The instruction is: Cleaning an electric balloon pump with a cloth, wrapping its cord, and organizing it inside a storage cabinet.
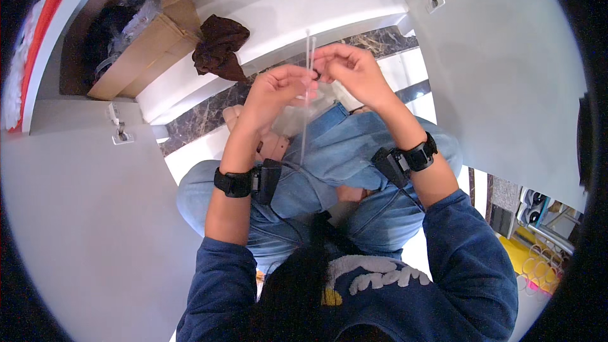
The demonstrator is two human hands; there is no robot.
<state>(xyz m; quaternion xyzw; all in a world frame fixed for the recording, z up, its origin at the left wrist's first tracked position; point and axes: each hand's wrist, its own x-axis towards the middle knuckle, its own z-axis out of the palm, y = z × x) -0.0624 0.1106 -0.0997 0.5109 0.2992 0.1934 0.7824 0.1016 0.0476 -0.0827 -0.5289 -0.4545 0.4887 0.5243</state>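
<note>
My left hand (283, 86) is raised over my lap, thumb and fingers closed around a pair of thin, clear plastic sticks (304, 126). One stick hangs down well below the fingers, and the rounded tips stand above them. Close on the right, my right hand (350, 70) has its fingertips pinched together against the sticks. A small dark piece (316, 75) shows between the fingertips of both hands; its shape is mostly hidden. Beneath the hands something translucent, possibly a plastic bag (327, 97), lies above my jeans (351, 147).
An open cabinet is before me, with its left door (85, 218) and right door (494, 71) swung outward. Inside are a cardboard box (137, 57) and a dark brown cloth (220, 47) draped over the shelf edge. Yellow items and wire rings (536, 266) stand at far right.
</note>
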